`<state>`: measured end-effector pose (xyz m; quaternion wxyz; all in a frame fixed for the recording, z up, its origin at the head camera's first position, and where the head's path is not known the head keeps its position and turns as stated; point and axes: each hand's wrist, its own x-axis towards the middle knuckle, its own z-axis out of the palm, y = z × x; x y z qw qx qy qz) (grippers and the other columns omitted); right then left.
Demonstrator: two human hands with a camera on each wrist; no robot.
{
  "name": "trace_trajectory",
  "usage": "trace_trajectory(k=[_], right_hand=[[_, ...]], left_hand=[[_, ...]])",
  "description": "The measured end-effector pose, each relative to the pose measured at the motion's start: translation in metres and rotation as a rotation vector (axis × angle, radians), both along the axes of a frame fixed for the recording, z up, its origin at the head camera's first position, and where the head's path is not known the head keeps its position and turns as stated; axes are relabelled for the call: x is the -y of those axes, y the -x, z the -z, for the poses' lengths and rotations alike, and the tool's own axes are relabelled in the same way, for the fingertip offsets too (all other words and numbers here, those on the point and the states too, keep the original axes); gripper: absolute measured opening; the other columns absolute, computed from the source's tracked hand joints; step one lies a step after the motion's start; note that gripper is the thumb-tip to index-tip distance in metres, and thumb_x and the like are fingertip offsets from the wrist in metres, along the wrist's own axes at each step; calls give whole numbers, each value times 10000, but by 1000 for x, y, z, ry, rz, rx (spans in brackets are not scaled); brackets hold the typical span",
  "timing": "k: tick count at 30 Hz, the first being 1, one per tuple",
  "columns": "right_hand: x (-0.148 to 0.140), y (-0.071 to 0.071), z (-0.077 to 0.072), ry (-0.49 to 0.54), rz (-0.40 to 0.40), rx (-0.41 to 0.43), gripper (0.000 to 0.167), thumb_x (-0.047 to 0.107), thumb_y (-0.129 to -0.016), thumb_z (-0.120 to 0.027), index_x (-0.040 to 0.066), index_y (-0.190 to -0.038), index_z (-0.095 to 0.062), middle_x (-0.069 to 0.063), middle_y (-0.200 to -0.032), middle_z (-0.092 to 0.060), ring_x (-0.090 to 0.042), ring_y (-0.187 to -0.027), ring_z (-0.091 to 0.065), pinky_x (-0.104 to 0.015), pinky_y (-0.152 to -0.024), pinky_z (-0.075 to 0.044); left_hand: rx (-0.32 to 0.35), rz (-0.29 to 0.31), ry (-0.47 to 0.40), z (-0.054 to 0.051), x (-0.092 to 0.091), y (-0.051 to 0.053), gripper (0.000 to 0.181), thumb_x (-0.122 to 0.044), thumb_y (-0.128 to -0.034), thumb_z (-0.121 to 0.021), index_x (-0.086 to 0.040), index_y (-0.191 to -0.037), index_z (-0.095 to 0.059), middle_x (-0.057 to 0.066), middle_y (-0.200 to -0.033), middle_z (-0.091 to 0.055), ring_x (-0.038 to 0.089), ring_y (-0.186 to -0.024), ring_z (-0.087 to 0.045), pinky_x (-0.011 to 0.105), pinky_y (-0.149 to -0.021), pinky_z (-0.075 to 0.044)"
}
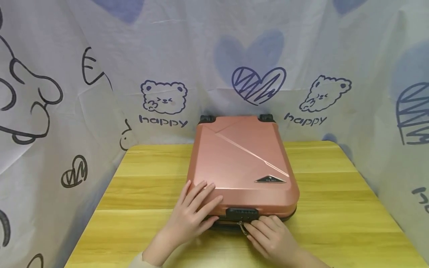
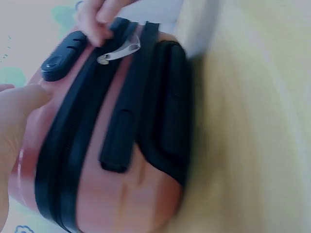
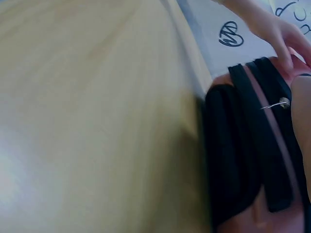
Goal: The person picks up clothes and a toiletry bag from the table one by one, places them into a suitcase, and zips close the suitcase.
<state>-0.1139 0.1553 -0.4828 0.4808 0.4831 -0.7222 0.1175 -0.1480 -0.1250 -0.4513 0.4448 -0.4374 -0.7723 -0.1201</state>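
As the pink suitcase lies flat on the tabletop, we see the left hand resting on its near left corner, fingers spread wide. At the suitcase's near edge, we find the right hand, fingers bent, beside the black lock and the metal zipper pull; whether it pinches the pull, we cannot tell. Behind the suitcase hangs a white cloth printed with hearts and bears.
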Motion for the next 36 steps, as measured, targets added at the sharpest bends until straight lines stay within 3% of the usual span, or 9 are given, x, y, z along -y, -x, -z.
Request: trace_trajectory(k=[3,7,9,12,16,21,28,36], right_hand=[[-4,4,-15,19,-25,-73,276,216,-975,-534,60,-911,-753,-15,-802,-696,-205,-726,-591,-320,-662,-421],[-7,13,-35,74,-61,-193,249,216,-953,-570,71,-833,-733,-48,-762,-679,-228,-706,-583,-344,-660,-411],[-8,19,-43,104,-61,-227,256,250,-945,-586,55,-855,-724,-84,-807,-678,-257,-746,-581,-372,-696,-404],[-13,28,-51,110,-21,-199,376,366,-946,-583,14,-982,-709,-136,-939,-672,-302,-861,-566,-421,-781,-372],[-19,33,-54,46,49,-96,626,553,-936,-523,-16,-1159,-656,-184,-1127,-654,-359,-1021,-565,-485,-890,-366],[-20,34,-50,-13,131,-19,799,686,-886,-487,-10,-1257,-616,-207,-1271,-628,-402,-1154,-563,-517,-1031,-358],[-18,34,-47,0,183,6,829,706,-875,-481,-6,-1282,-606,-196,-1307,-618,-392,-1194,-559,-514,-1077,-339],[-18,33,-44,4,192,18,805,694,-871,-498,12,-1284,-611,-185,-1310,-620,-384,-1196,-560,-511,-1077,-335]], left_hand=[[-64,36,-42,7,3,-6,403,-368,-944,-593,-126,-1261,-653,184,-1335,-599,394,-1225,-550,641,-1041,-365],[-174,84,-102,13,2,-12,278,-292,-959,-576,-105,-1103,-723,181,-1184,-678,365,-1082,-618,585,-1036,-403],[-219,99,-121,14,0,-15,241,-265,-948,-581,-105,-1031,-741,158,-1109,-704,334,-1013,-633,538,-989,-442],[-254,108,-126,16,-5,-19,220,-253,-936,-582,-116,-958,-753,104,-1007,-721,280,-914,-628,453,-877,-472],[-249,88,-97,21,-13,-25,231,-276,-936,-570,-141,-916,-757,27,-893,-707,208,-803,-588,346,-742,-432],[-201,21,-42,31,-24,-28,300,-355,-955,-521,-168,-872,-739,-27,-822,-652,171,-748,-534,310,-693,-376],[-185,-33,7,41,-44,-25,323,-463,-888,-598,-168,-799,-694,-39,-774,-583,175,-696,-467,326,-684,-333],[-176,-141,-58,48,-66,-31,404,-480,-947,-498,-182,-718,-646,-41,-737,-576,169,-656,-426,367,-689,-286]])
